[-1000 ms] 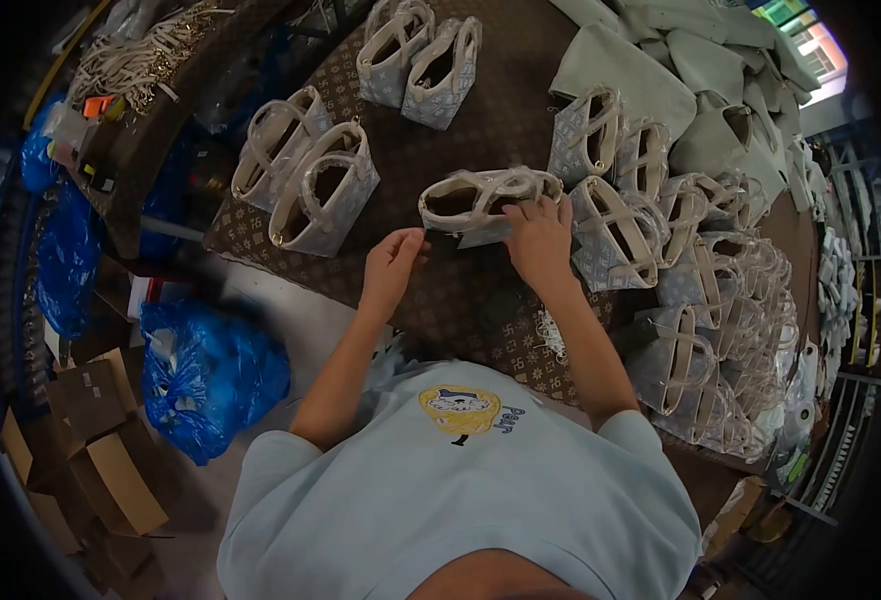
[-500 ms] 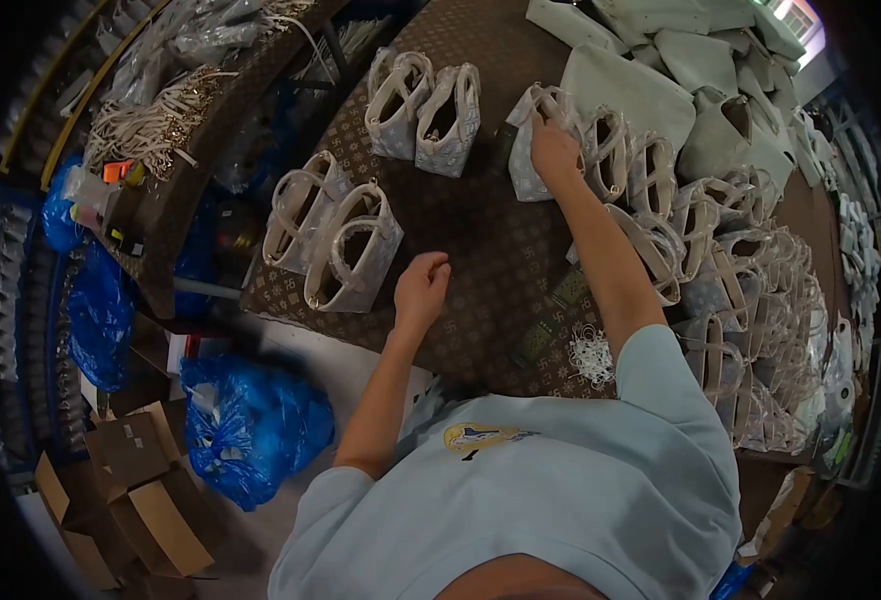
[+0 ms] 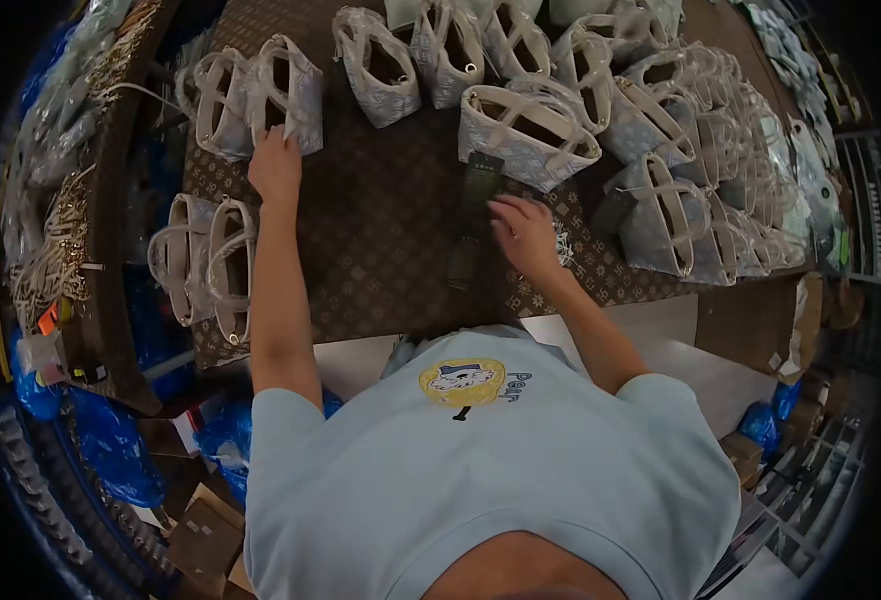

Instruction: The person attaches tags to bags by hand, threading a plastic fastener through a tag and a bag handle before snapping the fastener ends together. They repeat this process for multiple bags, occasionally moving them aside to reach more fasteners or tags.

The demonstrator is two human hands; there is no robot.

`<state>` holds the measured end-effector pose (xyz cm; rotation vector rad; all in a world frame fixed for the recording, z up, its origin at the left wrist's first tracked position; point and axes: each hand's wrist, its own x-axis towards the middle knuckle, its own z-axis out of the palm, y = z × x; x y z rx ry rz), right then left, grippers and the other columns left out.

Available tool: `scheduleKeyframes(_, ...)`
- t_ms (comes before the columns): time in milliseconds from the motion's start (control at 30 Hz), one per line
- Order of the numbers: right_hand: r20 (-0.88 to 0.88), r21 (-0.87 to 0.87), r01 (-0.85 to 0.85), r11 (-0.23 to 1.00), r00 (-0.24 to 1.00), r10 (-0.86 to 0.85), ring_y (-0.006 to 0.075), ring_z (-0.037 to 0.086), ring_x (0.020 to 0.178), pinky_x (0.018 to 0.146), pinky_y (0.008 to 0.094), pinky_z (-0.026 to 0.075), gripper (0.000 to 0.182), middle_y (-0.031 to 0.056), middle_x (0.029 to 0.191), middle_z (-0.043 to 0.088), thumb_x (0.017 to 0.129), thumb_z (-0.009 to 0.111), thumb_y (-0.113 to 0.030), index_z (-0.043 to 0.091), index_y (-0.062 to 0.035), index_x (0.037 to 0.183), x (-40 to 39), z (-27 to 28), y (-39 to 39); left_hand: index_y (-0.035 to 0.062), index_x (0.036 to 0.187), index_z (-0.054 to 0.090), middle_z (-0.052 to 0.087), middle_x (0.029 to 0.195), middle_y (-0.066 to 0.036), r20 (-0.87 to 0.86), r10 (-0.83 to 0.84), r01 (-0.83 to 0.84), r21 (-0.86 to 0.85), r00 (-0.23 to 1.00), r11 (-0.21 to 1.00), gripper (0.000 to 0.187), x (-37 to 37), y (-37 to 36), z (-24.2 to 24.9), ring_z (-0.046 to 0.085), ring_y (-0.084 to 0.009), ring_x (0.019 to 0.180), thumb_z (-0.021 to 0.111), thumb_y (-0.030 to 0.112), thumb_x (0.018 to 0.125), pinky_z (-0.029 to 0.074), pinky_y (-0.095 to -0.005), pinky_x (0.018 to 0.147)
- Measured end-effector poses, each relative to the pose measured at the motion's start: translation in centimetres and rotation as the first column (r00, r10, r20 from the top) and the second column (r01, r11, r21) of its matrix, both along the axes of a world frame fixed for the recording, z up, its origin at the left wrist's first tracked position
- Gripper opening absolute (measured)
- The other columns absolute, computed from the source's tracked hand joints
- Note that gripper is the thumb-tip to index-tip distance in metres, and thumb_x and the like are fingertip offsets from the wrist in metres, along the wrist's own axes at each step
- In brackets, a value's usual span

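My left hand (image 3: 277,168) reaches forward, its fingers closed at the near edge of a light patterned handbag (image 3: 303,98). Another handbag (image 3: 223,105) stands just left of it, and two more are nearer me on the left. My right hand (image 3: 529,238) hovers with its fingers apart, holding nothing, beside a stack of dark green tags (image 3: 483,180). More dark green tags (image 3: 464,262) lie below that stack. White looped strings (image 3: 564,243) show partly behind my right hand. A wide handbag (image 3: 531,130) sits just beyond the tags.
Many plastic-wrapped handbags (image 3: 726,140) crowd the right side of the brown patterned table (image 3: 381,270). Several more stand along the back. A side table at the left holds straps (image 3: 56,245). Blue plastic bags (image 3: 111,450) and a cardboard box (image 3: 206,535) are below it.
The view has shifted. My left hand has moved from over the table to a handbag at the left. My right hand has left a handbag at the back and come down beside the tags.
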<state>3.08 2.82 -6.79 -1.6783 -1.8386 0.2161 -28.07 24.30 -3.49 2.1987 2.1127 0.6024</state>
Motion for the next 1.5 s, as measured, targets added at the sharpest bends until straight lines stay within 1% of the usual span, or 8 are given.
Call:
scheduleKeyframes(100,-0.083,-0.250,0.417,0.874,0.890,-0.448,0.0262,0.058,0.086,0.077,0.0390,0.043,0.019,0.0086,0.092,0.062,0.082,0.058,-0.017,0.063,-0.0113,0.100,5.6,-0.4,-4.9,0.0075,0.097,0.064,0.060,0.097,-0.011,0.158,-0.081,0.079,0.018,0.984,0.997,0.022,-0.2,-5.2,1.2,0.060,-0.0300,0.081,0.056,0.024,0.085,0.047,-0.0376,0.067)
scheduleKeyframes(233,-0.074,-0.158,0.602,0.782,0.783,-0.618,0.0266,0.058,0.081,0.072,0.0358,0.045,0.016,0.0096,0.088,0.062,0.084,0.057,-0.019,0.063,-0.0099,0.095,8.7,-1.5,-7.4,0.0071,0.096,0.064,0.060,0.091,-0.009,0.352,-0.080,0.110,-0.068,0.933,0.992,0.019,0.7,-12.8,0.9,0.060,-0.0287,0.077,0.061,0.019,0.081,0.047,-0.0343,0.066)
scheduleKeyframes(433,0.029,-0.229,0.186,0.955,0.982,-0.184,0.0256,0.054,0.091,0.075,0.0363,0.045,0.032,0.0065,0.092,0.059,0.072,0.069,-0.030,0.062,-0.0108,0.097,0.9,-1.8,-3.0,0.0105,0.103,0.063,0.060,0.099,-0.007,0.286,-0.210,0.249,-0.105,0.935,0.963,0.022,2.4,-15.9,3.4,0.060,-0.0238,0.071,0.062,0.015,0.081,0.047,-0.0323,0.065)
scheduleKeyframes(600,0.287,-0.235,0.114,0.965,0.957,-0.043,0.0267,0.050,0.097,0.083,0.0391,0.040,0.047,0.0063,0.098,0.055,0.065,0.073,-0.037,0.060,-0.0071,0.098,-3.5,-2.5,-0.5,0.0092,0.110,0.060,0.056,0.115,-0.005,0.456,-0.065,0.056,0.033,0.887,0.998,0.027,3.7,-18.8,5.7,0.059,-0.0163,0.067,0.061,0.010,0.083,0.048,-0.0273,0.060)
scheduleKeyframes(767,0.292,-0.335,0.099,0.937,0.957,0.003,0.0274,0.053,0.091,0.077,0.0398,0.042,0.042,0.0071,0.091,0.058,0.065,0.072,-0.039,0.061,-0.0077,0.090,-1.6,-3.3,0.4,0.0068,0.109,0.060,0.058,0.112,-0.007,0.588,-0.148,0.161,0.030,0.795,0.986,0.025,4.6,-22.3,3.7,0.059,-0.0154,0.066,0.059,0.007,0.084,0.048,-0.0247,0.060)
scheduleKeyframes(833,-0.004,-0.511,-0.009,0.860,1.000,0.008,0.0290,0.059,0.080,0.067,0.0405,0.046,0.033,0.0093,0.079,0.062,0.067,0.071,-0.038,0.063,-0.0083,0.080,-0.7,-3.0,0.8,0.0064,0.105,0.061,0.060,0.105,-0.007,0.638,-0.152,0.246,-0.061,0.755,0.967,0.022,5.8,-23.0,3.0,0.060,-0.0157,0.069,0.059,0.006,0.083,0.048,-0.0241,0.062)
scheduleKeyframes(1267,-0.087,-0.425,0.087,0.901,0.987,-0.136,0.0325,0.059,0.074,0.063,0.0421,0.045,0.026,0.0133,0.075,0.061,0.082,0.059,-0.032,0.061,-0.0071,0.080,0.1,-2.1,-0.8,0.0063,0.101,0.062,0.061,0.101,-0.010,0.544,-0.365,0.484,-0.089,0.756,0.870,0.021,11.3,-21.2,1.5,0.058,-0.0272,0.089,0.061,0.010,0.080,0.048,-0.0328,0.075)
scheduleKeyframes(1500,-0.423,-0.451,-0.139,0.882,0.903,-0.074,0.0333,0.059,0.072,0.062,0.0395,0.045,0.016,0.0161,0.076,0.060,0.082,0.058,-0.020,0.059,-0.0035,0.084,-0.6,0.4,-1.4,0.0018,0.104,0.060,0.061,0.102,-0.014,0.545,-0.340,0.503,-0.179,0.766,0.845,0.026,11.5,-20.0,-0.1,0.058,-0.0290,0.088,0.059,0.016,0.083,0.047,-0.0325,0.076)
